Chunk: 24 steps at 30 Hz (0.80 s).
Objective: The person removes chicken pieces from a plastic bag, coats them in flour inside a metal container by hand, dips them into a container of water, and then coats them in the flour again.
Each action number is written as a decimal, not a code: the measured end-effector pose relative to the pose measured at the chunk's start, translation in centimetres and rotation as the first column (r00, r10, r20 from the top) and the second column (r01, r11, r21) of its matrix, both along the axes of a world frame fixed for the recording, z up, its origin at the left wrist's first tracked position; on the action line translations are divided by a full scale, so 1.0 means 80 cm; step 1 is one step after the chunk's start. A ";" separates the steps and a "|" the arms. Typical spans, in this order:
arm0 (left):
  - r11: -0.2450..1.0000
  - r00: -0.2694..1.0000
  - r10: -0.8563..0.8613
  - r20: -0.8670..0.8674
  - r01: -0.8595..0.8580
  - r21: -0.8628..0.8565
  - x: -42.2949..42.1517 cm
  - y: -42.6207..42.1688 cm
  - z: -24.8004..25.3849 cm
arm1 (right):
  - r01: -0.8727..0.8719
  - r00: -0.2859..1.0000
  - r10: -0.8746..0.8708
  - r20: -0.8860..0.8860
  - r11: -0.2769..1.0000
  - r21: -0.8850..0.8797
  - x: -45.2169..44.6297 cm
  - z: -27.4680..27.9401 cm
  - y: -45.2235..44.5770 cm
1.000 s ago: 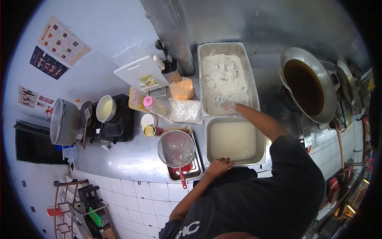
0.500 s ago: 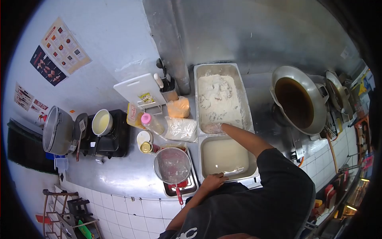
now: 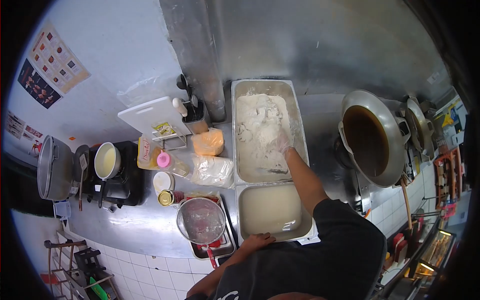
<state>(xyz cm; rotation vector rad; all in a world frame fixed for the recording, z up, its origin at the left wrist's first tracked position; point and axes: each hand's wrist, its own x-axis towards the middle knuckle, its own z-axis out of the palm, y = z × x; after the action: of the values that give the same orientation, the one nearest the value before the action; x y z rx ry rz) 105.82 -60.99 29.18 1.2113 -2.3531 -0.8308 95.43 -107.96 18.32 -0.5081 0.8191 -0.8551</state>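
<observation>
My right hand (image 3: 284,144), in a clear glove coated with flour, is down in the deep metal tray of white flour (image 3: 236,150). Floured lumps (image 3: 265,116) lie heaped beside and beyond it, too coated to identify. Its fingers are blurred and partly covered, so their grip does not show. My bare left hand (image 3: 257,242) rests with fingers laid out on the near rim of a second metal tray (image 3: 242,210), which holds a cloudy, pale liquid (image 3: 270,207).
A wok of dark oil (image 3: 367,142) stands at the right. Left of the trays are a flour-dusted sieve (image 3: 201,220), a bag of white powder (image 3: 214,171), a bag of orange powder (image 3: 208,142) and a pink-capped bottle (image 3: 172,165). A small pot (image 3: 107,161) sits on a black stove (image 3: 131,182).
My right hand has moved from the near end of the flour tray farther in, toward the floured heap. My left hand stays at the liquid tray's near rim. The view has shifted slightly.
</observation>
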 end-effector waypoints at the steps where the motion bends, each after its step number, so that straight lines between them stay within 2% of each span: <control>1: 1.000 1.000 -0.014 0.017 0.014 0.000 0.000 -0.001 0.000 | 0.107 0.981 -0.119 0.150 0.991 0.084 -0.001 0.010 -0.010; 3: 1.000 1.000 -0.011 -0.004 0.011 0.012 0.000 -0.003 -0.001 | 0.112 0.980 -0.128 0.150 0.987 0.112 -0.002 0.026 -0.011; 6: 1.000 0.999 -0.004 -0.036 0.004 0.002 0.003 -0.005 -0.002 | 0.111 0.983 -0.126 0.133 0.988 0.110 -0.012 0.010 -0.040; 9: 1.000 0.998 -0.018 -0.062 0.017 -0.012 0.002 -0.001 -0.009 | 0.095 0.993 -0.102 0.067 0.991 0.098 -0.033 -0.061 -0.083; 11: 0.999 0.997 -0.024 -0.078 0.022 -0.023 0.005 -0.003 -0.012 | 0.103 0.994 -0.105 0.020 0.991 0.079 -0.041 -0.075 -0.096; 13: 0.996 0.998 -0.047 -0.045 0.050 0.069 0.007 -0.002 -0.003 | 0.128 0.990 -0.126 -0.062 0.992 0.021 -0.031 -0.031 -0.093; 15: 0.999 0.997 -0.045 -0.067 0.046 0.022 0.009 -0.006 0.006 | 0.141 0.984 -0.146 -0.101 0.989 -0.047 -0.023 -0.007 -0.102; 17: 0.999 0.995 -0.043 -0.090 0.040 -0.036 0.008 -0.009 0.002 | 0.161 0.985 -0.168 -0.047 0.979 -0.124 -0.012 0.006 -0.121; 19: 0.994 0.993 -0.085 -0.080 0.090 0.064 0.008 -0.009 -0.007 | 0.203 0.977 -0.183 0.105 0.951 -0.232 0.002 0.020 -0.137; 20: 0.994 0.993 -0.087 -0.077 0.092 0.065 0.008 -0.006 -0.010 | 0.206 0.977 -0.185 0.108 0.951 -0.231 0.008 0.023 -0.136; 22: 0.989 0.995 -0.087 -0.049 0.093 0.116 0.009 -0.007 0.001 | 0.101 0.991 -0.099 0.095 0.995 -0.019 0.023 0.044 -0.129; 23: 0.989 0.996 -0.079 -0.051 0.084 0.118 0.008 -0.008 0.003 | 0.093 0.992 -0.091 0.093 0.996 -0.017 0.030 0.046 -0.133; 24: 0.983 0.995 -0.089 -0.036 0.094 0.161 0.007 -0.009 0.004 | 0.021 0.991 -0.007 0.136 0.994 -0.105 0.033 0.023 -0.152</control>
<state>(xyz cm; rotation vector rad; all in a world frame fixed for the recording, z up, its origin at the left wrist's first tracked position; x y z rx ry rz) 106.37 -61.68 29.52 1.1518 -2.3715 -1.0815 98.09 -120.15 20.19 -0.5321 0.6557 -0.9394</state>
